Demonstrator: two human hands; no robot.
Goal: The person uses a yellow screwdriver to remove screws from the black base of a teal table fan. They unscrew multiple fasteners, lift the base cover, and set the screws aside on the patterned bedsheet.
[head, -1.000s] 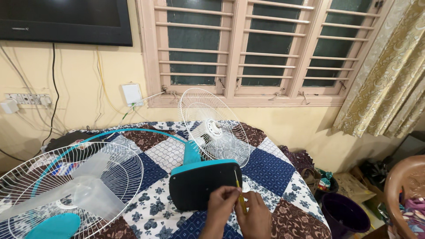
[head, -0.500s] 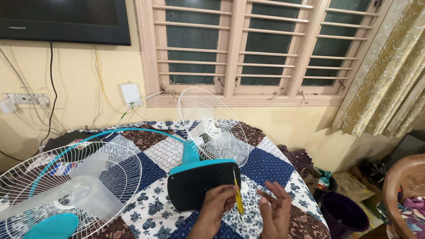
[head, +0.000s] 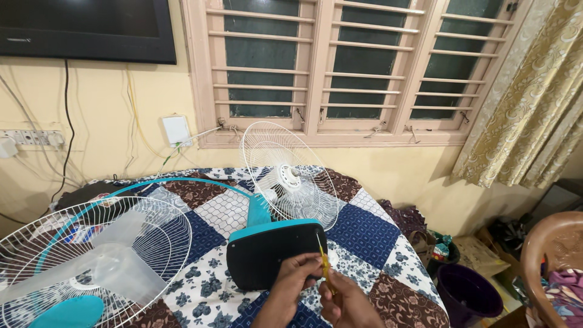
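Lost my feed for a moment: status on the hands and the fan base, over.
Left hand steadies dark fan base. Right hand at slim yellow screwdriver, grip unclear. White wire guard lies left, apart.

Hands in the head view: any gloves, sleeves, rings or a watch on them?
Both are bare. The left hand and right hand show no gloves, and no rings that I can make out. The forearms entering from the bottom edge are uncovered as far as the frame shows, with no sleeve cuff, watch or band in view.
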